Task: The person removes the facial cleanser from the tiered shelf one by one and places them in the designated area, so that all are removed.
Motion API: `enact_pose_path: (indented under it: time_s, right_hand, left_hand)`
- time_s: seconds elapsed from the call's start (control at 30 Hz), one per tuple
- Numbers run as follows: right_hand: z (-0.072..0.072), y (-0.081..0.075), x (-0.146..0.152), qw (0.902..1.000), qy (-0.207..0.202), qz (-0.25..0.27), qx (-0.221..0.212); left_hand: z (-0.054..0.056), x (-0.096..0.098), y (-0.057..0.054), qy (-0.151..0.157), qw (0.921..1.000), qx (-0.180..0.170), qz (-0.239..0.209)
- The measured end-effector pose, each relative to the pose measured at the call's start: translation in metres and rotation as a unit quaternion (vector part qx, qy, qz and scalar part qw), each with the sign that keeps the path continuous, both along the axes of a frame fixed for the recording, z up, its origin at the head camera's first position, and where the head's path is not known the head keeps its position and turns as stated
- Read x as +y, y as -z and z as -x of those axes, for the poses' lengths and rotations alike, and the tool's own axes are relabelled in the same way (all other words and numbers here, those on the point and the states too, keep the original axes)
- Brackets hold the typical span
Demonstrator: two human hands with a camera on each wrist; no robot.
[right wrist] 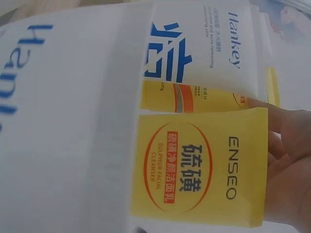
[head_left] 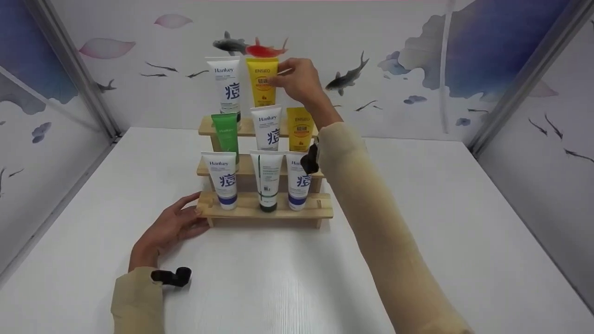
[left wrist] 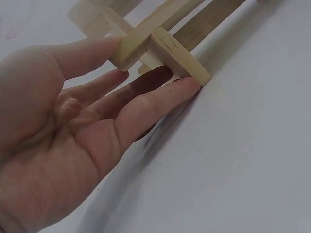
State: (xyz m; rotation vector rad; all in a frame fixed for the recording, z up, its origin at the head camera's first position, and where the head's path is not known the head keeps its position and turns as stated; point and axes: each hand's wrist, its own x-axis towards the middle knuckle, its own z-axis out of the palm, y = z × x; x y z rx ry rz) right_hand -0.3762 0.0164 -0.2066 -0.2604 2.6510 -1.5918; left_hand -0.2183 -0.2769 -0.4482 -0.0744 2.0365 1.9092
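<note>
While the upper yellow tube (head_left: 261,93) is pinched near its upper right edge between the thumb and fingers of the right hand (head_left: 299,82), the left end of the wooden stand (head_left: 243,212) is held by the left hand (head_left: 172,227), its thumb laid against the lowest board and a finger pressed to the leg beneath. The upper yellow tube is seen at the top tier, just beside a tall white tube (head_left: 223,86); its lower end is hidden, so whether it is borne by the board cannot be told. On the middle tier, a green tube (head_left: 226,133), a plain white tube (head_left: 266,125) and a second yellow tube (head_left: 300,130) are lined up from left to right. The lowest tier is occupied by a blue-banded tube (head_left: 222,178), a green-striped tube (head_left: 267,181) on a dark cap and another blue-banded tube (head_left: 296,188), partly covered by a black device (head_left: 310,160) at the right sleeve (head_left: 371,204). The stand is set on a white counter (head_left: 264,283), before a wall (head_left: 325,37) decorated with fish.
</note>
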Motion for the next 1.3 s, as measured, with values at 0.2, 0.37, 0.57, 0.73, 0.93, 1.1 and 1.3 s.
enact_pose_path:
  time_s: [0.2,0.37,0.57,0.73,0.93,1.1,1.3]
  right_hand:
    - [-0.003,-0.004,0.009,0.9995,0.014,0.015,0.024]
    - [-0.005,-0.009,0.021,0.9969,0.014,0.051,0.059]
    - [-0.005,-0.011,0.039,0.9910,0.022,0.092,0.095]
    - [-0.005,-0.009,0.058,0.9875,0.033,0.117,0.099]
    - [-0.002,-0.008,0.087,0.9840,0.055,0.147,0.084]
    - [0.002,-0.003,0.112,0.9831,0.082,0.149,0.068]
    - [0.006,0.007,0.139,0.9839,0.094,0.137,0.065]
  left_hand:
    - [0.001,0.000,-0.002,0.007,0.9999,0.002,-0.014]
    - [0.001,-0.001,-0.002,0.009,1.0000,0.000,-0.002]
    - [0.000,-0.002,-0.002,0.005,1.0000,-0.002,0.001]
    - [0.000,-0.001,-0.001,0.010,0.9999,0.003,0.006]
    - [0.000,0.000,0.000,0.014,0.9999,0.004,0.006]
    - [0.000,0.002,0.000,0.012,0.9999,-0.004,-0.002]
    - [-0.001,-0.001,-0.001,0.010,0.9999,-0.004,0.008]
